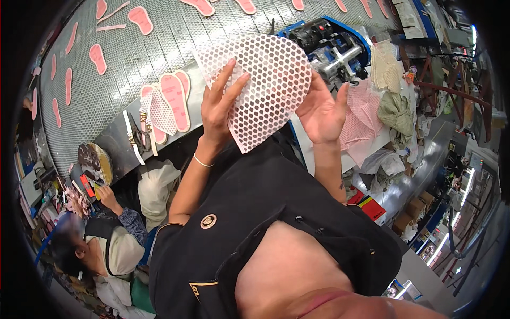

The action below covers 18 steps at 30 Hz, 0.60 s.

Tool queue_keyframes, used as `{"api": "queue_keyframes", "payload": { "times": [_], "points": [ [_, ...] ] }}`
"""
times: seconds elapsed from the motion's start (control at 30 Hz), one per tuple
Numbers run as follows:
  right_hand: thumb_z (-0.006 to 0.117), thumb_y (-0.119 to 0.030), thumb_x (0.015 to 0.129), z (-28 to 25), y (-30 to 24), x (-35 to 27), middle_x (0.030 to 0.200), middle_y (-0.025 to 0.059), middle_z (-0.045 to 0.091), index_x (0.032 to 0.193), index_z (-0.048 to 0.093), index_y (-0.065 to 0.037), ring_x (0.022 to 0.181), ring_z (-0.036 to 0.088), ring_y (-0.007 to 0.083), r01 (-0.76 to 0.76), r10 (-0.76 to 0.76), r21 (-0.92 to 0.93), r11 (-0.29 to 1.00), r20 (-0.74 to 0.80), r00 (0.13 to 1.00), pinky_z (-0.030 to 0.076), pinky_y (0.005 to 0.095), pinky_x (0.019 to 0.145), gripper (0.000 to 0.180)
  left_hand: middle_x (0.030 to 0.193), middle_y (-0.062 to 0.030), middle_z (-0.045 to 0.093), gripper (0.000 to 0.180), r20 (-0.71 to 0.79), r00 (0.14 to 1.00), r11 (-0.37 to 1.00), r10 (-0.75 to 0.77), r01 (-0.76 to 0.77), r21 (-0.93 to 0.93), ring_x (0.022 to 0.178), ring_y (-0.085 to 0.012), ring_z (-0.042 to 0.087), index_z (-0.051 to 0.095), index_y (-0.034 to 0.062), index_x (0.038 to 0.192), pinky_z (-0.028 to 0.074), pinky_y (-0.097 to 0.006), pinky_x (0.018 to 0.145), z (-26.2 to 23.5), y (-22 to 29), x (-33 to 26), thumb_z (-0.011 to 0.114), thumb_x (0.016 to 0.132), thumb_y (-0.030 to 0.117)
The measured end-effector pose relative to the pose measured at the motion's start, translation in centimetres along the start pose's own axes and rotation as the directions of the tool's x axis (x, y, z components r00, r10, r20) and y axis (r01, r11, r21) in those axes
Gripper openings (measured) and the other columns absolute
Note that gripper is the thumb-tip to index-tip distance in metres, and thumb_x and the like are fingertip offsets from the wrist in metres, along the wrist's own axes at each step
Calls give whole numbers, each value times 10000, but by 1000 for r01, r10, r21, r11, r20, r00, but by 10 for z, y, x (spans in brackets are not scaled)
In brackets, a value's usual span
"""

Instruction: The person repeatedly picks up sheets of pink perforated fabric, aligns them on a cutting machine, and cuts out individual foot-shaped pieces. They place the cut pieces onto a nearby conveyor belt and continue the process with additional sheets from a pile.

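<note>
Two hands hold one pink honeycomb-perforated sheet [255, 87] up above the grey mesh table [133, 53]: the left hand [220, 103] closed on its left edge, the right hand [321, 111] gripping its right edge.

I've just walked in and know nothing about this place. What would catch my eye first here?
Straight ahead, a pink sheet punched with honeycomb holes is held up between the left hand and the right hand. Behind it, pink sole-shaped cutouts lie scattered over a grey mesh table. At lower left another person sits working.
</note>
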State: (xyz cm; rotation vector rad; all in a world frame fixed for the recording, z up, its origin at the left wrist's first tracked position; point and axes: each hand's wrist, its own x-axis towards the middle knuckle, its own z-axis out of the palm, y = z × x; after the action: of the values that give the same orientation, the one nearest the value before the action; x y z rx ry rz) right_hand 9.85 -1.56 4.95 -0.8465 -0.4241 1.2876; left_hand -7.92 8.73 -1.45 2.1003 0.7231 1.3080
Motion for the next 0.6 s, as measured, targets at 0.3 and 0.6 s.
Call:
{"api": "queue_keyframes", "payload": {
  "times": [0.3,0.6],
  "points": [
    [249,-708,918,48,38,48,1400,187,460,1398,361,40,1266,487,290,-75,75,1,997,-92,993,390,440,1051,895,1308,-159,574,398,42,999,999,-29,29,-17,1087,-320,608,677,62,1144,483,-369,874,-56,-60,20,682,751,125],
    [636,-171,885,-15,106,176,1247,168,575,1360,412,27,1076,581,181,-278,85,-541,794,-353,932,470,287,880,562,1310,-169,566,429,91,966,970,-241,240,30,1128,-332,584,653,40,1158,453,-380,932,-77,-127,38,700,737,108]
  ]
}}
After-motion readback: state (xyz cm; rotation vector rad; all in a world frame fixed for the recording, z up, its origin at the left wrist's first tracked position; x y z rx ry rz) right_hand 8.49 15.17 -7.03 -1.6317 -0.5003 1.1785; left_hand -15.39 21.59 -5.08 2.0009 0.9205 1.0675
